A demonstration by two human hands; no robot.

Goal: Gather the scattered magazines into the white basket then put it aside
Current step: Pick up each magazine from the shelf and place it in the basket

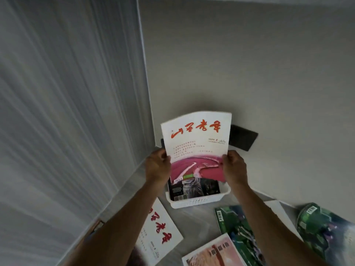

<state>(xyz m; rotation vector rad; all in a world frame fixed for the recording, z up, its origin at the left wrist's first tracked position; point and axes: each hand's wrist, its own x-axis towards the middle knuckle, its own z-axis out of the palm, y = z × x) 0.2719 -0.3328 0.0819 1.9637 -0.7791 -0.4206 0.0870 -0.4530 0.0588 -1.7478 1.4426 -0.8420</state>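
I hold a white magazine (197, 143) with red calligraphy and a pink lower cover upright over the white basket (194, 201). My left hand (157, 167) grips its left edge and my right hand (233, 167) grips its right edge. Inside the basket a dark-covered magazine (194, 190) stands on end. On the floor lie more magazines: a white one with red characters (159, 231) at my left forearm, a pinkish one (213, 254) at the bottom, a green one (240, 231) under my right forearm, and another green one (326, 231) at the far right.
The basket stands in a room corner, with a ribbed white wall (67, 112) on the left and a plain grey wall (249, 64) behind. A dark rectangular plate (243, 138) sits on the grey wall behind the held magazine. A white sheet (278, 210) lies on the floor.
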